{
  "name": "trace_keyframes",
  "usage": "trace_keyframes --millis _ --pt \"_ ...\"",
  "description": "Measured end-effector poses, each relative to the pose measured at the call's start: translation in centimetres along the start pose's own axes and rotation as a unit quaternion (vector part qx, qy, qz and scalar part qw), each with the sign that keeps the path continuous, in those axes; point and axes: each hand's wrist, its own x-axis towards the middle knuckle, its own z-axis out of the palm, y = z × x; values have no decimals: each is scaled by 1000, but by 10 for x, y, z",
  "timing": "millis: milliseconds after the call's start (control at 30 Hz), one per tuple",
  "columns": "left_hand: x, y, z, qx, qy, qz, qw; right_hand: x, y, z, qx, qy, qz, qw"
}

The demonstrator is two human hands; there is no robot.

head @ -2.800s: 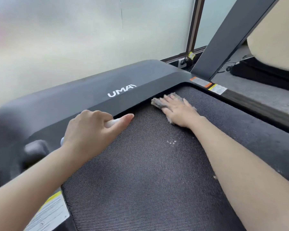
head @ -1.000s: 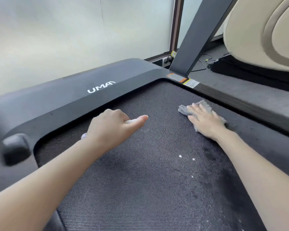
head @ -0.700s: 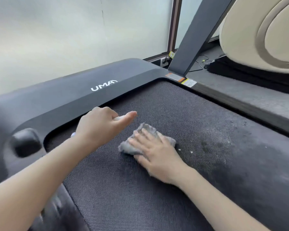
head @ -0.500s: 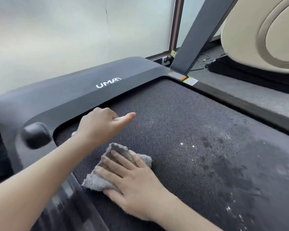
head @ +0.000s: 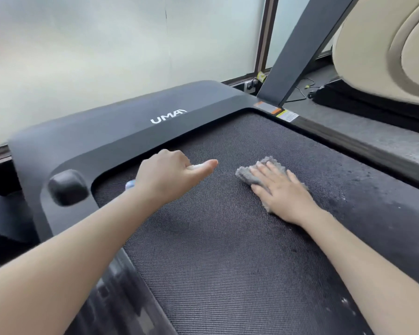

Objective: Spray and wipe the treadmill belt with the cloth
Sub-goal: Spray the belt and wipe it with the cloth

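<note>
Since half a second ago, the right hand (head: 284,193) has swept the cloth (head: 257,174) rightward, fingers spread flat to press it onto the belt (head: 228,250). Left hand (head: 166,180) stays curled around the spray bottle (head: 130,184), ready.

Cloth (head: 259,172) on belt (head: 228,250) under right hand (head: 283,192); left hand (head: 169,180) leftward.
</note>
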Motion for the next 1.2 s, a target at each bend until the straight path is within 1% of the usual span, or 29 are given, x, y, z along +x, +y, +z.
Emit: trace_keyframes --millis 100,167,300,400,567,800,1033,1200 --pt "6 4 5 -1 -6 -2 1000 8 30 -1 1 8 64 998" --pt "8 7 8 6 -15 -6 1000 10 39 -1 -3 11 82 997" --pt "5 12 15 47 -15 -12 999 9 39 1 -2 20 82 996" --pt "-2 13 22 83 -16 8 996 9 39 2 -2 32 83 996" --pt "2 16 11 40 -13 15 999 10 39 1 -1 29 82 996" --pt "-4 13 5 96 25 69 993 11 41 4 10 33 82 996" --pt "-13 15 2 51 11 104 993 13 43 4 7 32 82 996" --pt "-21 16 5 32 50 122 991 12 41 3 14 26 82 996"
